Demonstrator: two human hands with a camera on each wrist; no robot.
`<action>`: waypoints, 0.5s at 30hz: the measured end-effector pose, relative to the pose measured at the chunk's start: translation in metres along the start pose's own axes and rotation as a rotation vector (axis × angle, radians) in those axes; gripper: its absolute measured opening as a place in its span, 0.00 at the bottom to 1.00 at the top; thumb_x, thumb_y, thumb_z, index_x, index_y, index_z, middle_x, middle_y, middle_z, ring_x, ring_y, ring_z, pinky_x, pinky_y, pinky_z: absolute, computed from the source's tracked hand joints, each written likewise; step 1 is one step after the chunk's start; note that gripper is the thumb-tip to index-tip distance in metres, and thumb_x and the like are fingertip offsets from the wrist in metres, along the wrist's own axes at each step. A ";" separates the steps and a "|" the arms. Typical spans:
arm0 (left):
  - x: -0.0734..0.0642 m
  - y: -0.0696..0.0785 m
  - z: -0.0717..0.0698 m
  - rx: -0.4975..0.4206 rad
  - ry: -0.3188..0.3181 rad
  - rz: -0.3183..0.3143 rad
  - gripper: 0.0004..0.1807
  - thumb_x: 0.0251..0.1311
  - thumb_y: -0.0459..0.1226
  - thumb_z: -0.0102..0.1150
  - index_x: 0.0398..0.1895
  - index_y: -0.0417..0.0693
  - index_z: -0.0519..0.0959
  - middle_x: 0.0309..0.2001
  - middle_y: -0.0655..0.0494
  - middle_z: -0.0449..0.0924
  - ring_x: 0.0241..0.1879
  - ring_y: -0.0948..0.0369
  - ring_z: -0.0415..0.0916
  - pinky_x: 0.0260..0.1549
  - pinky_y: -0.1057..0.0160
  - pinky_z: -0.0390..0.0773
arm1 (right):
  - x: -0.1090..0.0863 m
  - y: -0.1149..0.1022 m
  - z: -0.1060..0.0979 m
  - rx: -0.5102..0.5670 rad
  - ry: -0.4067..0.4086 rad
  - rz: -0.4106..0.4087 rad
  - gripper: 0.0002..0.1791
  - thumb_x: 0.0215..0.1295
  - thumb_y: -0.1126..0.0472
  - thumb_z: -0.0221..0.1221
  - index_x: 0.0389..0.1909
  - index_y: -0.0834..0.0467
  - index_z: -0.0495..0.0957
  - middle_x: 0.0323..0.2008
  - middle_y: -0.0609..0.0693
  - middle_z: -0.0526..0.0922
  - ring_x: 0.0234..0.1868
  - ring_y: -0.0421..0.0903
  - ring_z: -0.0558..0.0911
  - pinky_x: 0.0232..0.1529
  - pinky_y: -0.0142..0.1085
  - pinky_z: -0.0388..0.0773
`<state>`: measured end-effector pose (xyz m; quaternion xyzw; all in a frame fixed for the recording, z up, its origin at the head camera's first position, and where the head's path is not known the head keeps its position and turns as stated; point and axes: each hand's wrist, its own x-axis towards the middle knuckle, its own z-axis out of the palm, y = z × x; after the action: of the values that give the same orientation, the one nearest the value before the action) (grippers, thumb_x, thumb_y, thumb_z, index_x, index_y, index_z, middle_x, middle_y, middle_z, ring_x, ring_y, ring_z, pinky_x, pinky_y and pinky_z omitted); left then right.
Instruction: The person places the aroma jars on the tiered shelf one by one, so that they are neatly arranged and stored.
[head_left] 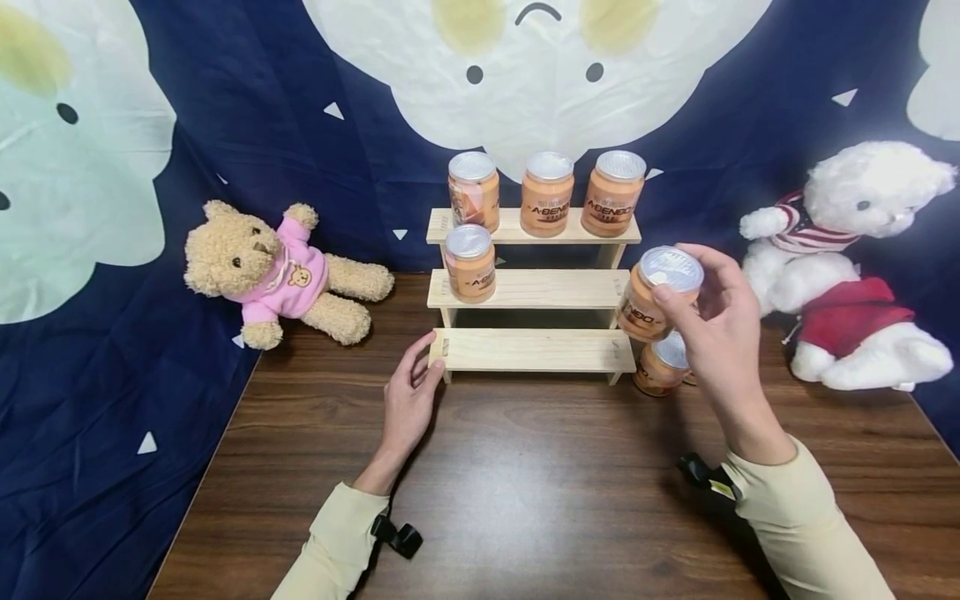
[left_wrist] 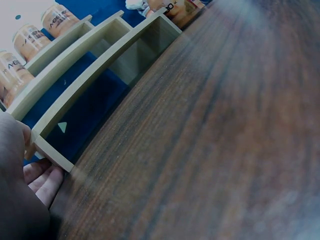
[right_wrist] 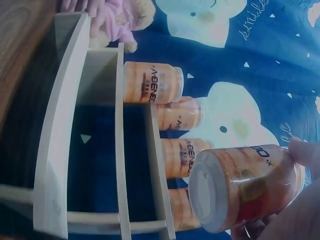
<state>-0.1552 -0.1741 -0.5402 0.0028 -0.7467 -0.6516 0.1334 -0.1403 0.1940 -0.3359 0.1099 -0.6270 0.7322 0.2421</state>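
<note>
My right hand (head_left: 716, 325) holds an orange jar (head_left: 643, 308) with a silver lid, thumb on one side and fingers round the other. The jar is in the air near the right end of the middle tier; its pale base faces the camera in the right wrist view. A three-tier wooden display stand (head_left: 540, 350) stands on the table. At its lowest tier's left end, my left hand (head_left: 411, 392) grips the edge, thumb in front and fingers behind. Three similar jars (head_left: 547, 196) stand on the top tier. One jar (head_left: 471, 265) is on the middle tier's left end.
Another jar (head_left: 660, 367) stands on the table right of the stand, partly hidden by my right hand. A teddy bear (head_left: 285, 271) in pink sits at left, a white plush bear (head_left: 855, 267) at right. Behind hangs a dark blue cloth (head_left: 247, 108) with pale shapes.
</note>
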 end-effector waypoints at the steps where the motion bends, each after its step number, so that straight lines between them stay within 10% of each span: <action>1: -0.001 0.001 0.000 -0.001 0.001 0.009 0.25 0.77 0.42 0.71 0.74 0.66 0.82 0.60 0.48 0.91 0.58 0.57 0.90 0.58 0.65 0.87 | 0.001 0.001 0.003 -0.007 -0.009 0.000 0.24 0.67 0.80 0.66 0.62 0.63 0.83 0.54 0.54 0.88 0.55 0.46 0.84 0.56 0.30 0.81; 15: -0.006 0.018 0.001 0.039 0.007 0.082 0.25 0.79 0.42 0.68 0.76 0.58 0.81 0.60 0.39 0.89 0.59 0.53 0.90 0.57 0.63 0.88 | 0.003 0.027 0.042 -0.055 -0.117 0.011 0.28 0.66 0.81 0.68 0.67 0.69 0.79 0.58 0.51 0.86 0.60 0.48 0.83 0.65 0.33 0.79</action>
<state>-0.1461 -0.1695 -0.5241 -0.0229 -0.7585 -0.6308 0.1624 -0.1619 0.1516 -0.3496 0.1423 -0.6605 0.7084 0.2039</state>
